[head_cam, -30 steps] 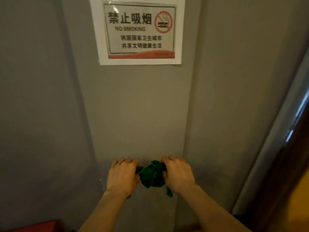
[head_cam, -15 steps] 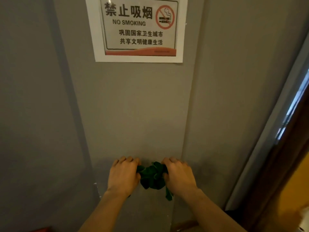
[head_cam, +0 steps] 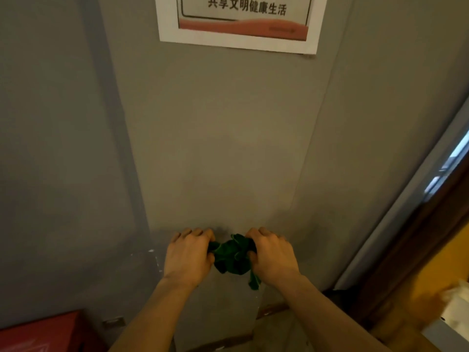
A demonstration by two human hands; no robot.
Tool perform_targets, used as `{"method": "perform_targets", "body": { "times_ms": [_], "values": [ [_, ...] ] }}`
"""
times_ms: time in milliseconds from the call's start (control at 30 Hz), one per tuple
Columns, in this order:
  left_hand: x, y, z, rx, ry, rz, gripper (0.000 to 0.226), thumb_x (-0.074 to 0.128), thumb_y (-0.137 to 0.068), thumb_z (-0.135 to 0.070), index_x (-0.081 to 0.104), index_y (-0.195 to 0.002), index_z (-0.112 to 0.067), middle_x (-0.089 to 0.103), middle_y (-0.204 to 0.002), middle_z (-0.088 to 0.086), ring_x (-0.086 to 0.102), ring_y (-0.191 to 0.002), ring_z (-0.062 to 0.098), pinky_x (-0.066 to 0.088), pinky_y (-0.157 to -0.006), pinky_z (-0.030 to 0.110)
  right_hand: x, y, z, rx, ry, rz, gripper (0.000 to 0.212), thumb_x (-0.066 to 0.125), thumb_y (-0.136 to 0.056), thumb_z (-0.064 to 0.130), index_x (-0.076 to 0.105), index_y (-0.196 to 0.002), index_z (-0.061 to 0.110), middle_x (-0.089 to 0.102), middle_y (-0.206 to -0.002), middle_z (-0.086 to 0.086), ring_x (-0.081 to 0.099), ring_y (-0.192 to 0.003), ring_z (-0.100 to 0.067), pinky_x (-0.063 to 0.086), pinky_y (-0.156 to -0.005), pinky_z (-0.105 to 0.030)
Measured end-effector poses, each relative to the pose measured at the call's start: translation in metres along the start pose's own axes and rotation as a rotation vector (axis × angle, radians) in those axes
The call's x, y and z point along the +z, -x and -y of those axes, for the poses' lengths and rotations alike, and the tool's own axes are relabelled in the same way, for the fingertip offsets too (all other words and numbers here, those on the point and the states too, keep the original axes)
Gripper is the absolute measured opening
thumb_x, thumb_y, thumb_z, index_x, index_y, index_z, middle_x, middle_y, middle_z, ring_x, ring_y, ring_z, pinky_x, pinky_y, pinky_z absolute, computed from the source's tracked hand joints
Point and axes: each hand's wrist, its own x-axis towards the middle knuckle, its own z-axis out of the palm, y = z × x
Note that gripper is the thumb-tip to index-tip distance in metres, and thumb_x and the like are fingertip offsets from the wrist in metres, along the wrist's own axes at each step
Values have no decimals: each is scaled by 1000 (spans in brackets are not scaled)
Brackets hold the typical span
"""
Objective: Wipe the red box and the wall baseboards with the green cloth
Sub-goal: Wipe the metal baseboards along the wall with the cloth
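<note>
Two hands grip the cloth (head_cam: pixel 233 254) w/ backs up, held in front of the grey wall (head_cam: pixel 228 148). Left hand (head_cam: pixel 189 254) has fingers curled shut on the cloth's left end; right hand (head_cam: pixel 271 252) pinches the right end, thumb underneath, fingers over the top. Cloth sits bunched btwn the two, a tail hanging below the right thumb. Red box (head_cam: pixel 38 334) at bottom left, well apart from the cloth. Baseboard (head_cam: pixel 272 309) low on the wall, under the right wrist. Sign (head_cam: pixel 238 24) up top
</note>
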Motion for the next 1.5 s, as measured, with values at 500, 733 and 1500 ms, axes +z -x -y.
{"method": "perform_targets", "body": {
  "times_ms": [500,733,1500],
  "values": [
    [59,-10,-41,-127,-63,68,24,65,-90,-35,60,-114,-34,65,-113,-7,57,-110,21,42,-94,36,40,-13,-69,-190,-16,90,27,58,-90,23,52,-117,22,57,-115,-4,56,-104,-31,45,-87,-40],
    [132,-6,-48,-176,-72,104,27,67,-88,-37,61,-113,-33,67,-113,-6,58,-110,23,44,-93,38,105,-14,-108,-263,-32,131,28,59,-88,22,52,-115,24,57,-114,-3,55,-103,-30,45,-84,-38],
    [550,121,70,-195,54,298,26,69,-86,-31,62,-111,-29,66,-104,-1,57,-100,27,43,-86,40,546,101,-163,-88,-164,351,26,64,-87,22,57,-112,22,58,-110,-1,59,-94,-28,44,-70,-35]
  ]
}}
